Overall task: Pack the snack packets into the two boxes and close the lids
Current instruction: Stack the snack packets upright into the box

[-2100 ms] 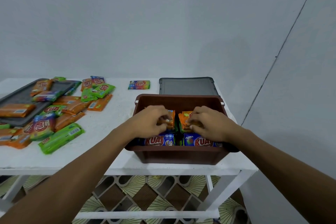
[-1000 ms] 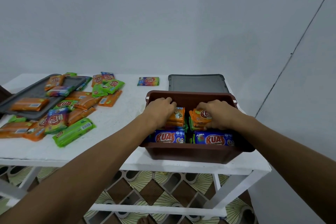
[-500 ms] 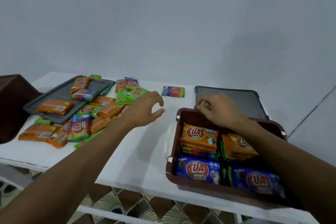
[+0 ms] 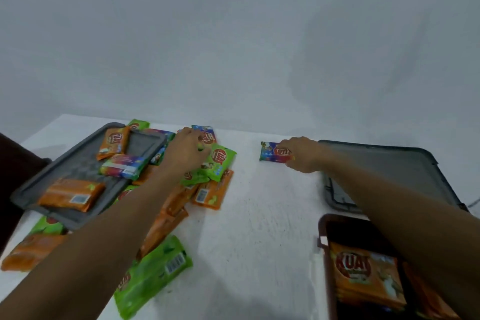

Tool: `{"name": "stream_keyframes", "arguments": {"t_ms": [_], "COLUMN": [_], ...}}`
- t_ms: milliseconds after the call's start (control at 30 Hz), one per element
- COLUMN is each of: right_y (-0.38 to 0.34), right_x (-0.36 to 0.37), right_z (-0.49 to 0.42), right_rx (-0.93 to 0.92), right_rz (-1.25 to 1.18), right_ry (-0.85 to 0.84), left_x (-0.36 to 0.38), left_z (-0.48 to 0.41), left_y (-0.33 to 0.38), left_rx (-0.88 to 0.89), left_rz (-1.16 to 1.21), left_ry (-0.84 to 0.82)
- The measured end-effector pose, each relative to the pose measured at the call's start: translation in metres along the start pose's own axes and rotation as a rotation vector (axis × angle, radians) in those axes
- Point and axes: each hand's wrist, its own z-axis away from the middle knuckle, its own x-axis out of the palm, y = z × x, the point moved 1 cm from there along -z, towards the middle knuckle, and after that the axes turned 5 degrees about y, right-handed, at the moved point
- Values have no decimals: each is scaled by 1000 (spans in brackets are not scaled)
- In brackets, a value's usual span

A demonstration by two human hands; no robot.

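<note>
My white, speckled bench (image 4: 249, 228) carries the brown plastic box (image 4: 327, 267) at 4 o'clock, holding glossy packets. Both hands have left it: my left hand (image 4: 185, 153) curls onto crinkly green packets (image 4: 217, 161) at 10 o'clock, my right hand (image 4: 302, 154) pinches a blue packet (image 4: 270, 151).

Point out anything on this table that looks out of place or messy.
The left grey lid lies upside down as a tray, with loose packets strewn on and around it in a jumbled heap. One blue packet lies alone mid-table under the right hand. Nothing looks torn or spilled.
</note>
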Motion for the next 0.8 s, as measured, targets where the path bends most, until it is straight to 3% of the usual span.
{"name": "stream_keyframes", "arguments": {"t_ms": [167,300,400,500,633,800], "right_y": [0,0,0,3,11,12], "right_x": [26,23,17,12,4,-4], "right_z": [-32,-38,-42,-41,-30,-19], "right_rx": [120,136,177,272,376,378], "right_rz": [41,66,-131,-452,-887,-1075], "right_ry": [-79,-9,-11,-26,-79,-143], "left_x": [17,30,33,33,36,38], "left_z": [-38,-59,-70,-77,-78,-77], "left_y": [-16,-17,-16,-16,-12,-2], "left_rx": [-127,-220,-296,-303,-226,-181], "left_rz": [-87,-60,155,211,52,-130], "left_ry": [-109,-133,-141,-149,-178,-155]}}
